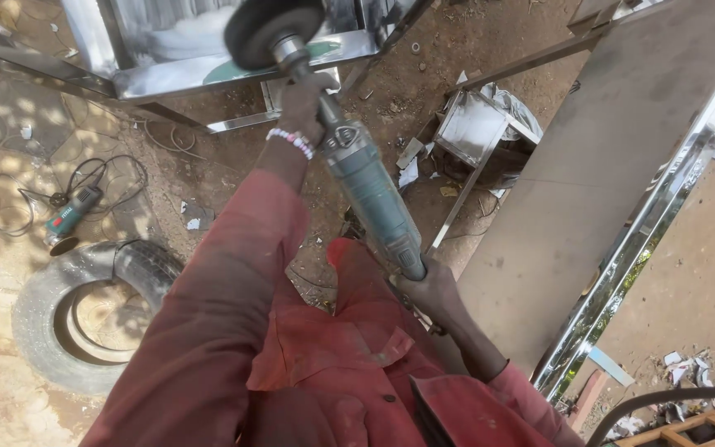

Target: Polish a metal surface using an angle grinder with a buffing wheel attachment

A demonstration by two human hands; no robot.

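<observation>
Green-bodied, seemingly heavy polisher (370,194) is being gripped by closed left hand (304,103) near the head and right hand (432,290) clenching its tail.

Open-air metal workshop, dirt ground (233,178), steel frames (473,132) (polished), spare grinder (72,213), old tyre (84,314)

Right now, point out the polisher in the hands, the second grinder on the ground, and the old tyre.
polisher (366,186), head view, on its green body.
second grinder (68,217), head view, on its green housing.
old tyre (39,319), head view, on the left tread.
</observation>
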